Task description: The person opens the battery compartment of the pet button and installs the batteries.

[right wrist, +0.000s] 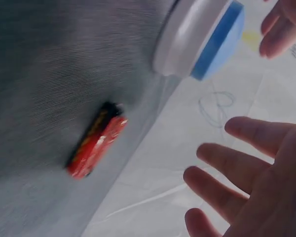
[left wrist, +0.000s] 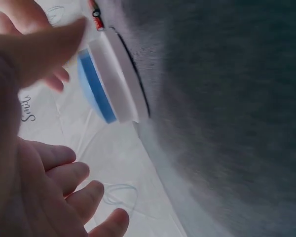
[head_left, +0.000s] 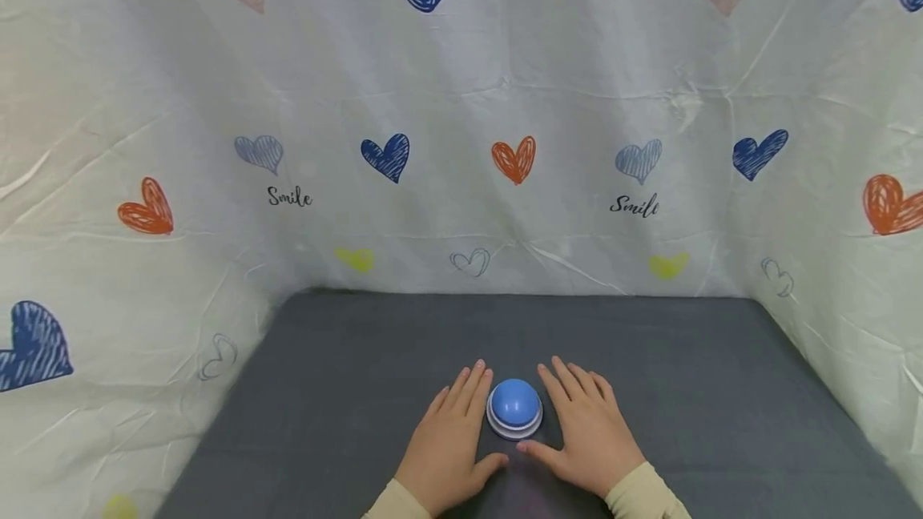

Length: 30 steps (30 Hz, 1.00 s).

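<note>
A round push button [head_left: 515, 407] with a blue dome on a white base sits on the dark grey table. My left hand [head_left: 450, 443] lies to its left, fingers extended forward and thumb pointing inward. To the button's right is my right hand [head_left: 587, 427], its fingers likewise straight and spread a little. Neither hand holds anything. Red and black batteries [right wrist: 96, 143] lie on the table near the button in the right wrist view; whether one or two is hard to tell. In the head view they are hidden, apparently beneath the right hand.
The dark grey tabletop [head_left: 375, 343] stretches around the hands. A white cloth [head_left: 447, 215] printed with coloured hearts and the word "Smile" hangs behind the table and along both sides.
</note>
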### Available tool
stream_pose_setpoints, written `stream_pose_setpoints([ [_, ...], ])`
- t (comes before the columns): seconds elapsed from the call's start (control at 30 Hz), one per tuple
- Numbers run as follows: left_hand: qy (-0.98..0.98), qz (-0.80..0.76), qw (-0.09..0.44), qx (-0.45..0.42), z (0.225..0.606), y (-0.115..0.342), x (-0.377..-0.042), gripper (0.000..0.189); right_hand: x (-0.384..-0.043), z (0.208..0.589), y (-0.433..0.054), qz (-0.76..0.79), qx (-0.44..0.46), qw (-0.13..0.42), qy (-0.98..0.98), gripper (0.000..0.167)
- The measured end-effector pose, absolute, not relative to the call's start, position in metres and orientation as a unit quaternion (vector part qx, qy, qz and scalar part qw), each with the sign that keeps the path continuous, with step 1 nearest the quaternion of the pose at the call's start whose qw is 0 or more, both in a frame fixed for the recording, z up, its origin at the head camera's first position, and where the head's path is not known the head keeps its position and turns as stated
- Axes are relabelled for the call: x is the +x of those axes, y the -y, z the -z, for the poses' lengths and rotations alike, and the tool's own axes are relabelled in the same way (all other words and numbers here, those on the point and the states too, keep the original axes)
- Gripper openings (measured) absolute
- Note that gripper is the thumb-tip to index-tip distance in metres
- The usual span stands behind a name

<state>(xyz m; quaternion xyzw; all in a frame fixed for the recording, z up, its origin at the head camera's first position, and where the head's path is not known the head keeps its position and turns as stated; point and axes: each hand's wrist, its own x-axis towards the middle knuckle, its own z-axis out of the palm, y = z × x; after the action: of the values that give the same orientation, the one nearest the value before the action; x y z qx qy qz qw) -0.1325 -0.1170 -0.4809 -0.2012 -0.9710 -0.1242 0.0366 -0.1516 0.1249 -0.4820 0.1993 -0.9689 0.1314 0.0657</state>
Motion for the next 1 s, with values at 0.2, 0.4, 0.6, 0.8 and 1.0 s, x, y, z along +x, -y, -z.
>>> stream_pose_setpoints([
  [0.2, 0.967, 0.115, 0.05, -0.223, 0.48, 0.105, -0.144, 0.102, -0.162, 0.487, -0.117, -0.168, 0.22, 0.065, 0.959, 0.095],
  [0.4, 0.965, 0.142, 0.016, -0.219, 0.482, 0.102, -0.151, 0.09, -0.164, 0.498, -0.115, -0.187, 0.247, 0.065, 0.949, 0.086],
  [0.6, 0.959, 0.182, -0.033, -0.214, 0.484, 0.102, -0.151, 0.073, -0.163, 0.504, -0.113, -0.185, 0.267, 0.053, 0.944, 0.077],
  [0.8, 0.96, 0.179, -0.017, -0.214, 0.486, 0.1, -0.153, 0.069, -0.165, 0.502, -0.111, -0.18, 0.277, 0.059, 0.942, 0.075],
  [1.0, 0.957, 0.186, -0.024, -0.22, 0.484, 0.102, -0.157, 0.068, -0.166, 0.496, -0.112, -0.192, 0.274, 0.053, 0.941, 0.075],
])
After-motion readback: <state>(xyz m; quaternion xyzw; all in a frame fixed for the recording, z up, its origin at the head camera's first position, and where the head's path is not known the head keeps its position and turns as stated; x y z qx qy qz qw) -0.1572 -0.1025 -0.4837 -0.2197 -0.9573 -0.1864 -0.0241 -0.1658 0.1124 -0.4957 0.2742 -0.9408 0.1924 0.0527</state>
